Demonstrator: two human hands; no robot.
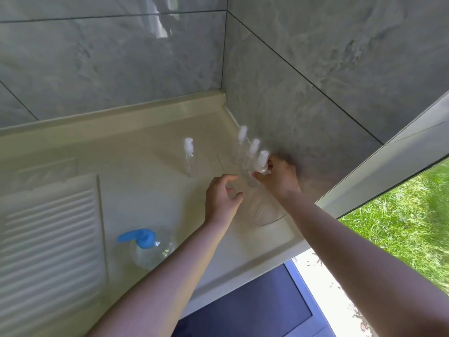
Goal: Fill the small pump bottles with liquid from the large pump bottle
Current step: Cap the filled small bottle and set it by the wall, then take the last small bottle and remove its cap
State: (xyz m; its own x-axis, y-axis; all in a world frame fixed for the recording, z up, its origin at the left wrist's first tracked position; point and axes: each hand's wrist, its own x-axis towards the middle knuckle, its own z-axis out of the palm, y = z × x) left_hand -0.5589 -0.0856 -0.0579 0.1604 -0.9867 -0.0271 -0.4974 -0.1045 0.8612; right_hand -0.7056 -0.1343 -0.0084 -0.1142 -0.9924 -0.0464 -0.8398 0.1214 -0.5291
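Nearby, the right hand [277, 177] pinches the nearest small bottle [261, 164], the left hand [222, 198] loosely curled, holding nothing.

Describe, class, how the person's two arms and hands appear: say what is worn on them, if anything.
Both forearms are bare from the bottom edge of the picture to the wrists; no sleeve shows. The left hand and right hand wear no gloves. No watch, bracelet or ring is visible, though blur could hide small details.

walls: grey marbled tiles [121, 57] met in a corner
counter: beige top [145, 147] with a ribbed drainer [51, 229]
window: grass [401, 215] lay sunlit outside
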